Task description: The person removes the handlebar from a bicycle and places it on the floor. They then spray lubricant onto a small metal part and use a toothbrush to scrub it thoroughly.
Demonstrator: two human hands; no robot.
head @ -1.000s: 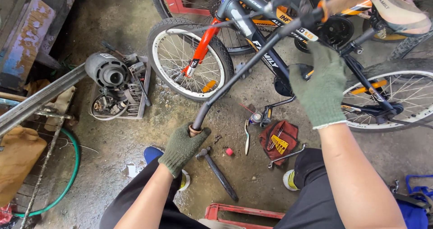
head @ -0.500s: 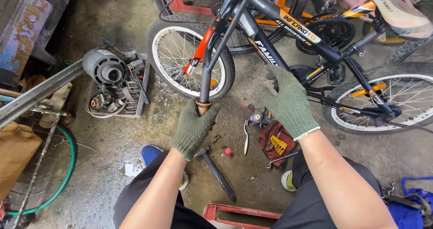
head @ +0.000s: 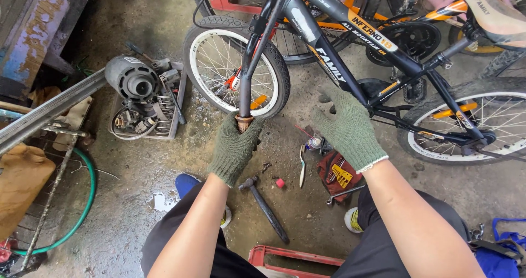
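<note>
Fingers of left hand (head: pixel 234 146) in a green glove wrap the lower end of the bike's grey tube (head: pixel 247 75), over its rusty tip (head: pixel 244 123), beside the front wheel (head: pixel 236 65). Right hand (head: pixel 348 129) rests on the dark frame (head: pixel 350 72), fingers curled; can't tell if it truly grips. Risks, as judged: wet concrete floor (head: pixel 137 190) could let the bike slide or tip; rusty tip could snag the glove; hammer (head: pixel 264 207) and tool pouch (head: pixel 335 175) near the feet invite a trip.
</note>
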